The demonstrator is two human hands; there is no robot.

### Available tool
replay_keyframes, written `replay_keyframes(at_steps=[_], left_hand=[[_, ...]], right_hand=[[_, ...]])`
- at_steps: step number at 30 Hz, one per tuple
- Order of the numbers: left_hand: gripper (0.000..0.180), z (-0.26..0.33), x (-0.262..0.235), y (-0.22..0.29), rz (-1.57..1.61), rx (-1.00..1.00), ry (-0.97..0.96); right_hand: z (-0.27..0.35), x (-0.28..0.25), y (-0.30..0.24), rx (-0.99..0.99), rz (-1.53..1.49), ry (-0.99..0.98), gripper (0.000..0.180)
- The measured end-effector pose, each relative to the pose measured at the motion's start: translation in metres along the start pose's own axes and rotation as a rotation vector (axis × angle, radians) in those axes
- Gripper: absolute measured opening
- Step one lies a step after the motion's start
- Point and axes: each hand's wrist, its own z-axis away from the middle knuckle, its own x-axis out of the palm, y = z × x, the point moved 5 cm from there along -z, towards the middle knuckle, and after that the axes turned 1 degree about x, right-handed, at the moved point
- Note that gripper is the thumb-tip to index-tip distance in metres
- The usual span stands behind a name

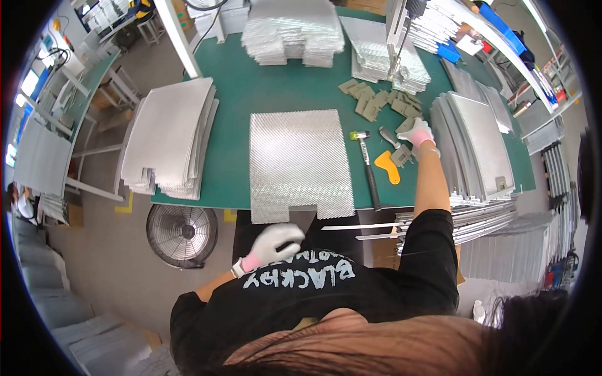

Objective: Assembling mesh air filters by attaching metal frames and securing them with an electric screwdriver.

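A silvery mesh panel [300, 160] with a notch in its near edge lies in front of me, slightly overhanging the table edge. My left hand [276, 244], in a white and pink glove, hovers near my body below that notch; its thumb and fingers are apart and empty. Out to the right, my gloved right hand [416, 133] has its fingers closed on a grey-green plastic bracket [406, 125], partly covered by the hand. Several similar brackets [370, 103] are scattered just beyond. Near this hand lie a grey-handled tool [388, 136], a yellow scraper [387, 168] and a mallet [367, 169].
Stacks of mesh panels stand on the green table [229, 125]: a left stack [166, 135], a far stack [291, 31] and a right stack [473, 144]. Metal strips [476, 222] jut out below the table's right edge. A floor fan [182, 235] stands at left.
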Motion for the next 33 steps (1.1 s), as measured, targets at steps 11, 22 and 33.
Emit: replay_keyframes(at_steps=[11,22,33], left_hand=[[0.035,0.028,0.052,-0.1,1.306,-0.636,0.625],[0.031,0.03,0.041,-0.091,1.019,-0.649,0.687],[0.036,0.026,0.054,-0.09,0.899,-0.733,0.475]], right_hand=[[0.327,0.073,-0.112,-0.473,-1.208,-0.543,0.013],[0.371,0.203,-0.137,-0.002,-1.706,-0.771,0.021],[0.353,0.201,-0.131,-0.121,-1.367,-0.509,0.02]])
